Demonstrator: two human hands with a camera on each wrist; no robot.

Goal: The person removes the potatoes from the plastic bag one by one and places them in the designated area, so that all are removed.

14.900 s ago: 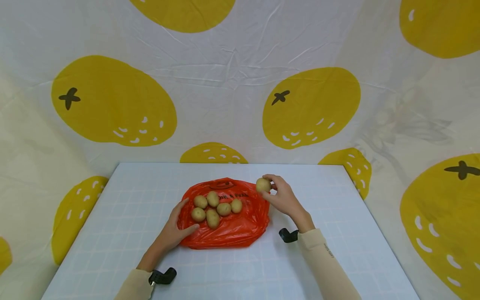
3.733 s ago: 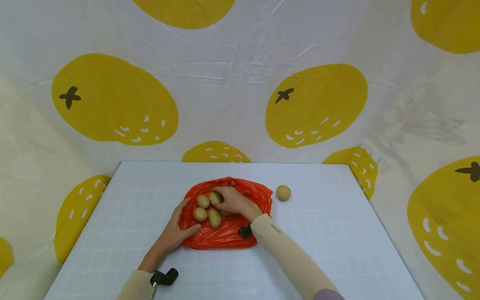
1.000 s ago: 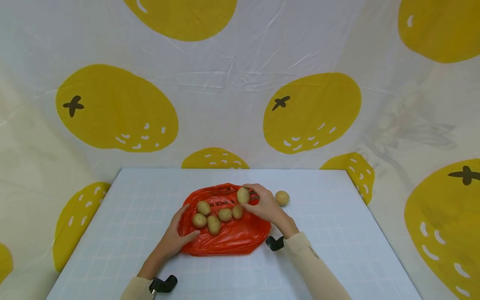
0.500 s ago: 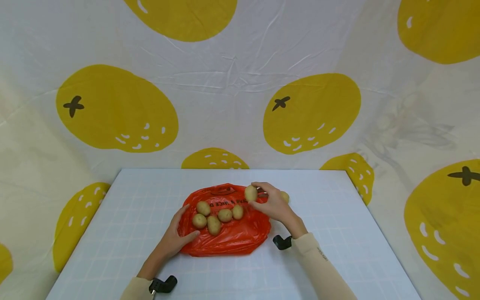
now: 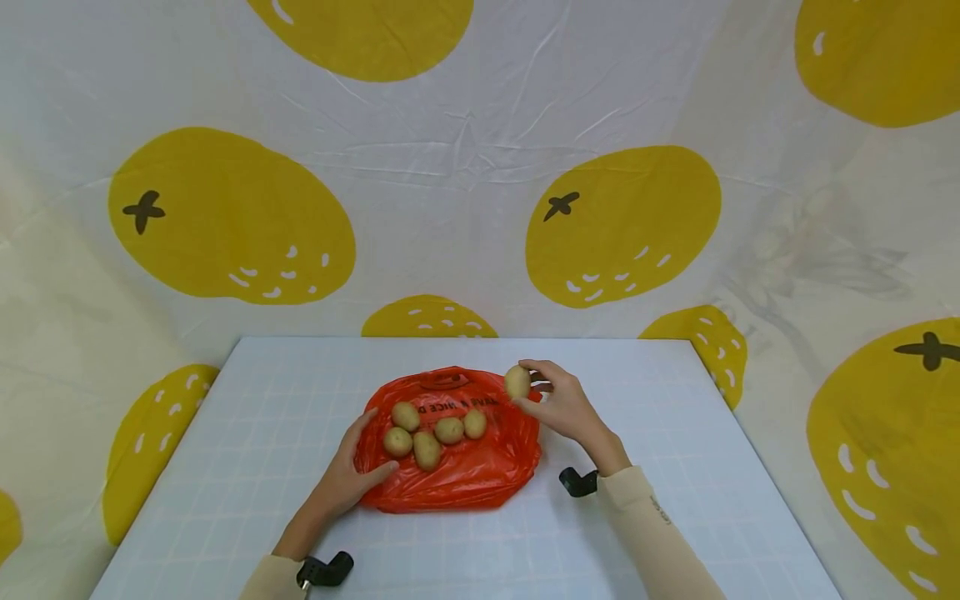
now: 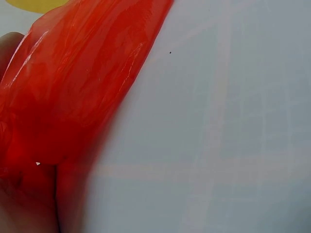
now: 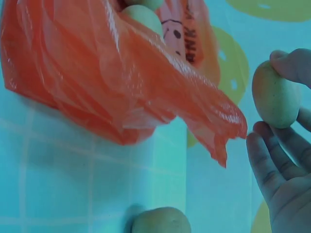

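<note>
Several potatoes (image 5: 427, 451) lie in the hollow of a crinkled red plastic bag (image 5: 480, 471) with printed lettering. Above the bag's right edge, my right hand (image 5: 566, 407) pinches one potato (image 5: 517, 382) between thumb and fingertips. That held potato (image 7: 275, 94) shows whole in the right wrist view, beside the bag's raised flap (image 7: 214, 114). Another potato (image 7: 162, 222) sits on the table, hidden behind my right hand in the head view. My left hand (image 5: 348, 475) rests against the bag's left side, thumb and fingers spread apart; in the left wrist view the red film (image 6: 92, 63) covers much of it.
The table (image 5: 450, 554) has a pale checked cover, and its far edge runs just behind the bag. A white cloth with large yellow fruit prints (image 5: 622, 225) hangs behind and at both sides. Each wrist wears a black camera mount (image 5: 577, 482).
A potato was set on the table right of the bag earlier. My right hand has since picked up another from the bag and carried it right. The left hand stays put.
</note>
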